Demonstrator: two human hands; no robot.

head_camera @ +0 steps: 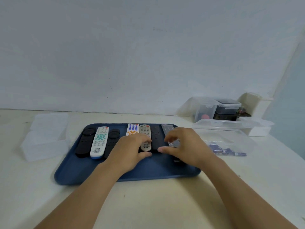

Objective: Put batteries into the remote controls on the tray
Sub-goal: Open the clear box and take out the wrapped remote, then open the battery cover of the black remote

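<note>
A blue tray [79, 172] holds several remote controls in a row. At the left lie a black remote [85, 142], a white one with teal buttons [99, 142] and another black one [112, 141]. My left hand [130, 152] rests over the white remote with blue and orange buttons [132, 129]. Its fingertips touch the beige remote [145, 134]. A black remote [156, 138] lies between my hands. My right hand [184, 146] curls its fingers round the near part of the grey remote [167, 129], which looks blurred. Blue batteries [222, 150] lie in a clear box [231, 138] on the right.
Empty clear plastic boxes [46, 139] stand left of the tray. More lidded clear containers [219, 109] and a white box [254, 103] are stacked at the back right by the wall. The pale table [148, 204] extends toward me in front of the tray.
</note>
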